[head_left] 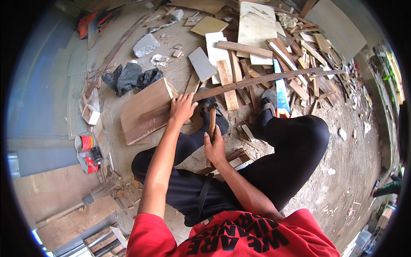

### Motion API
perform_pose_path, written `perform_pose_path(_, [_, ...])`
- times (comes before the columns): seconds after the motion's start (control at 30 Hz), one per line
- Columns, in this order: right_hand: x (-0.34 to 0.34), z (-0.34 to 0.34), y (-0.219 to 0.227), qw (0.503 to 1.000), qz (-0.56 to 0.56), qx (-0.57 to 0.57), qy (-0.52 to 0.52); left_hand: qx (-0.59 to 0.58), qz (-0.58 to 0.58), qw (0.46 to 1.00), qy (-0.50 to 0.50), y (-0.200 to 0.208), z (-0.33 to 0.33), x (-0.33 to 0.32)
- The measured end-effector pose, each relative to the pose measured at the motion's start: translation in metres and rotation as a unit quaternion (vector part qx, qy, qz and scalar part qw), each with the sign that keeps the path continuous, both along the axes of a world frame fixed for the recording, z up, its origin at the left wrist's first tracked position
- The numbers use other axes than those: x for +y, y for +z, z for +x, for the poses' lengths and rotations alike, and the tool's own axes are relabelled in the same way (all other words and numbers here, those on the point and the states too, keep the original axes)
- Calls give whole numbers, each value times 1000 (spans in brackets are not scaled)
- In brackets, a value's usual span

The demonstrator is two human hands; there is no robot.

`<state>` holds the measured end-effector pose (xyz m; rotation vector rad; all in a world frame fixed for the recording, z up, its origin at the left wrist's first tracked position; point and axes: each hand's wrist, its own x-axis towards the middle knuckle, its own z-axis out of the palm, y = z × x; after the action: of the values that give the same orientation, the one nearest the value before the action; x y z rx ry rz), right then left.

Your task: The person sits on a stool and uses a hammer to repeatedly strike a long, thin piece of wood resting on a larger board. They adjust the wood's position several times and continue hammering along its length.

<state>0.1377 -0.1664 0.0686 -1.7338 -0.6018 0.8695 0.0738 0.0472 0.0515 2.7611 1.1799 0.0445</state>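
Note:
A long, narrow wooden strip (239,85) runs from a wooden block or box (143,112) on my left across to the scrap pile on the right. My left hand (183,107) is closed over the strip where it crosses the block's edge. In my right hand (215,147) is a hammer (212,120), gripped by its wooden handle. Its dark head is up near the strip, against my dark shoe, and its outline is hard to make out. A handsaw (281,92) with a pale blue blade and orange handle lies to the right of my feet.
Offcuts and boards (299,55) are heaped ahead and to the right. A black plastic bag (128,78) and a grey-white chunk (146,45) lie at the far left. Red and yellow cans (84,143) stand left. A small wooden frame (233,159) sits between my legs.

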Motion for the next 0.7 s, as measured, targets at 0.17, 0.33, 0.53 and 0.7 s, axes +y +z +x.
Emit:
perform_pose_path(0.17, [6, 2, -30, 996, 26, -32, -82, -12, 53, 998, -10, -6, 1, 11])
perform_pose_path(0.33, [8, 2, -27, 994, 16, -34, -104, -124, -103, 985, -58, 21, -11, 38])
perform_pose_path(0.53, [12, 4, -14, 993, 46, 18, -108, -91, -174, 980, -20, 49, -58, 47])
perform_pose_path(0.7, [14, -3, -35, 991, 64, 17, -114, -49, -237, 970, 28, 74, -111, 64])
